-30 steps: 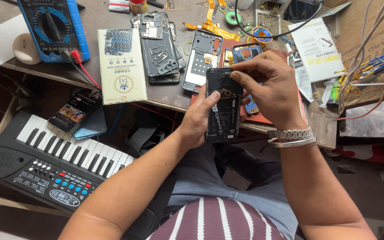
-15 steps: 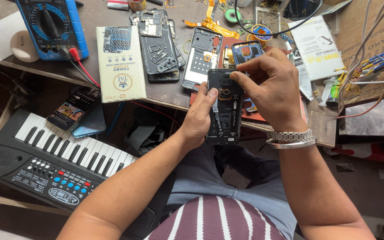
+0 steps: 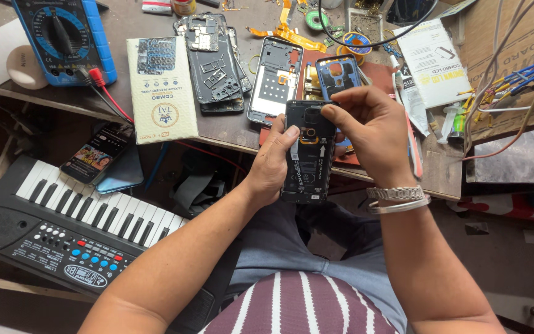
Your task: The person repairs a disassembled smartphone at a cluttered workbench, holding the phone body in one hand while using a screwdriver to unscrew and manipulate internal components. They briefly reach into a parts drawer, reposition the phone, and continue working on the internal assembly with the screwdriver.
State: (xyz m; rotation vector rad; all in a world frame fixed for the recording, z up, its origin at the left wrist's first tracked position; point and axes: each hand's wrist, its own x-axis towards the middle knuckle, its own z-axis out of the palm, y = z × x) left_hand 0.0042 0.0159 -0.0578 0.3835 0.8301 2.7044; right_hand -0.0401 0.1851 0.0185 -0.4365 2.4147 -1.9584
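Two hands work on an opened phone (image 3: 308, 154) held upright over the person's lap, just off the counter (image 3: 125, 37) edge. The left hand (image 3: 273, 164) has a closed grip around the phone's left side, thumb on its inner face. The right hand (image 3: 372, 133) pinches its top right corner. Phone frames (image 3: 276, 80), a multimeter (image 3: 63, 37) and a cream box (image 3: 161, 89) lie on the counter; a keyboard (image 3: 75, 216) sits below left.

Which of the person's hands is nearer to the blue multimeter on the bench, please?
Left. The left hand holds the opened phone on the side toward the multimeter; the right hand is farther right.
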